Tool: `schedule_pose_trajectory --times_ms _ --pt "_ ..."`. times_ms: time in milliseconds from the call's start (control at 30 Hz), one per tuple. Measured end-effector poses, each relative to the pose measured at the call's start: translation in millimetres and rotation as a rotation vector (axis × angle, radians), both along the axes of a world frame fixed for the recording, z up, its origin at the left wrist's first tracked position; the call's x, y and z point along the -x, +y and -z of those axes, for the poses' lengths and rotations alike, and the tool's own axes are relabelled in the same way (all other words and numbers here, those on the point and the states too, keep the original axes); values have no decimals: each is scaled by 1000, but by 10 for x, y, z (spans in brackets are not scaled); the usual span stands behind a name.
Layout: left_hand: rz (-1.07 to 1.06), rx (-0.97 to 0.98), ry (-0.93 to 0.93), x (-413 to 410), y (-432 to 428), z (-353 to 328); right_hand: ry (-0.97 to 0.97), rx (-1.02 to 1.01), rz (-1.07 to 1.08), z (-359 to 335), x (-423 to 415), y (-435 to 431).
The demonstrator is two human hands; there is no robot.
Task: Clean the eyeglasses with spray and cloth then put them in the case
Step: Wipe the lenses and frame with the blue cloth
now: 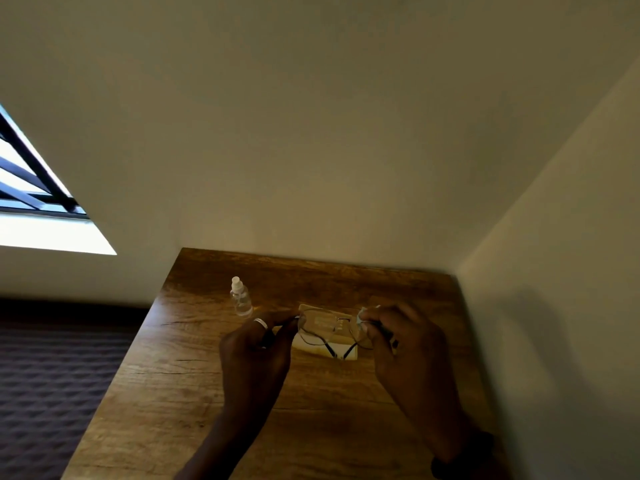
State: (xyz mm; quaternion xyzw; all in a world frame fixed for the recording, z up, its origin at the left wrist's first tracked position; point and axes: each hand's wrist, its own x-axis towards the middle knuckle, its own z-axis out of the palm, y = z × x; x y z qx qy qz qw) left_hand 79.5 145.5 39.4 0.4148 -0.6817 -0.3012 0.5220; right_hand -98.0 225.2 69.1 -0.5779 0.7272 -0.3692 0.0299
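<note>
Thin-framed eyeglasses (323, 330) hang between both hands above the wooden table (194, 368), their arms folded and crossed below. My left hand (258, 348), with a ring on one finger, pinches the left end of the frame. My right hand (405, 351) presses a small pale cloth (363, 315) onto the right lens. Under the glasses lies a pale flat case (350, 354), mostly hidden by them. A small clear spray bottle (240, 297) with a white nozzle stands upright to the left of my hands.
The table sits in a corner, with walls close behind and to the right. A dark quilted surface (52, 375) lies beyond the table's left edge. A barred window (31, 181) is at the upper left.
</note>
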Motion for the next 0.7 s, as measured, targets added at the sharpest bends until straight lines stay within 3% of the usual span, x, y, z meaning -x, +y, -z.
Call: schedule_pose_trajectory --times_ms 200,333,533,700 --pt "-5 6 -37 -28 -22 69 63 -133 -171 -17 -91 110" --pt "10 -22 -47 -20 -2 117 68 -202 -164 15 60 237" --pt "24 -61 12 37 51 107 52 -128 -30 8 156 121" --pt "-14 -68 -10 13 34 87 55 -107 -138 -24 -75 70"
